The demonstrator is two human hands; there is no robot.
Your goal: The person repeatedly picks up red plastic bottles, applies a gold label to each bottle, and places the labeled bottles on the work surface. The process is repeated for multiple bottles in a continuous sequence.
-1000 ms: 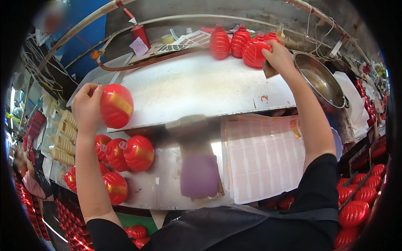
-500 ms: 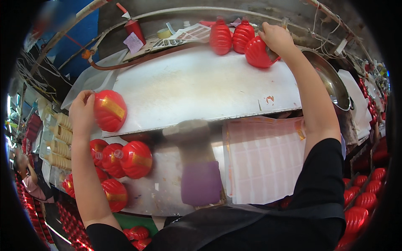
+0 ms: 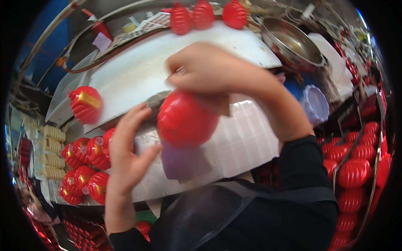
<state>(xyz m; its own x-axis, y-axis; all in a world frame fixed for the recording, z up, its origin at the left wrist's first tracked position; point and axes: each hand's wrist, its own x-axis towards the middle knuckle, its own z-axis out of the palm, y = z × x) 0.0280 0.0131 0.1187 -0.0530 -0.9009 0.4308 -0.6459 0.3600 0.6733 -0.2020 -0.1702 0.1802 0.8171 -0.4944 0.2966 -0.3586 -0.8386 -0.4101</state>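
Note:
My right hand (image 3: 201, 69), smeared by motion, is closed over the top of a round red ribbed bottle (image 3: 186, 119), hiding its neck. The bottle is above a purple pad (image 3: 182, 163) in front of the white board (image 3: 134, 67). Just left of the bottle is my left hand (image 3: 130, 152), fingers and thumb spread, holding nothing. Another red bottle (image 3: 86, 104) with a gold label lies on its side at the board's left end. Several gold-labelled bottles (image 3: 98, 154) are clustered left of my left hand. Pale pinkish sheets (image 3: 247, 138) lie right of the pad.
Three red bottles (image 3: 203, 14) stand along the board's back edge. A metal basin (image 3: 293, 44) is at the back right, with a pale lilac tub (image 3: 316, 103) below it. Crates of red bottles (image 3: 354, 173) fill the right side. Cream-coloured ribbed pieces (image 3: 53, 146) stand at far left.
My left hand has let go of the labelled bottle at the board's left end and moved right, opening. My right hand has brought a red bottle from the back right to the middle.

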